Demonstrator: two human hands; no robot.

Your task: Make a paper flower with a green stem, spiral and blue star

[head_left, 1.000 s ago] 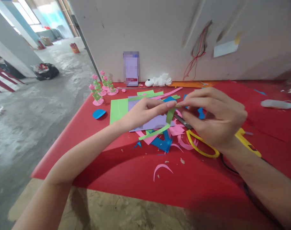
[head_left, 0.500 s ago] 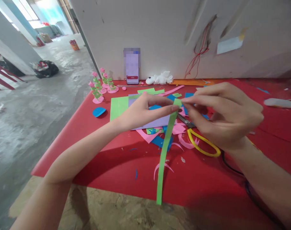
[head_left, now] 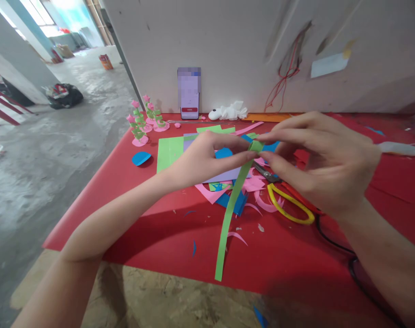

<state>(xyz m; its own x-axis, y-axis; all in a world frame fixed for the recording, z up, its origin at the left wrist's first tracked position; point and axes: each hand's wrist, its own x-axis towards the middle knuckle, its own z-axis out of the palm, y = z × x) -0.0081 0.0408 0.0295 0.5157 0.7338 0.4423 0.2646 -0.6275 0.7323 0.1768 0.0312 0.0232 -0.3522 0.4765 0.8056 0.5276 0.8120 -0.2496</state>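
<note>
A long light-green paper strip (head_left: 230,209) hangs down over the table's front edge, its top end curled between my hands. My left hand (head_left: 212,152) pinches that top end between thumb and fingers. From the other side, my right hand (head_left: 325,159) grips the same curled end with thumb and fingertips. Below the right hand lie scissors (head_left: 291,205) with yellow and red handles, partly hidden by it. Beneath the strip are a purple sheet (head_left: 224,174), blue paper scraps (head_left: 239,204) and pink scraps (head_left: 209,193).
Pink paper flowers (head_left: 139,120) on green stems stand at the table's back left, near a blue paper piece (head_left: 141,158). A phone (head_left: 189,93) leans on the white panel. A white glue gun (head_left: 400,148) lies at the right. A black cable (head_left: 333,243) runs beside my right forearm.
My right thumb and fingers have closed in on the strip's top end, which is now curled over. The strip's lower end has swung left and up a little.
</note>
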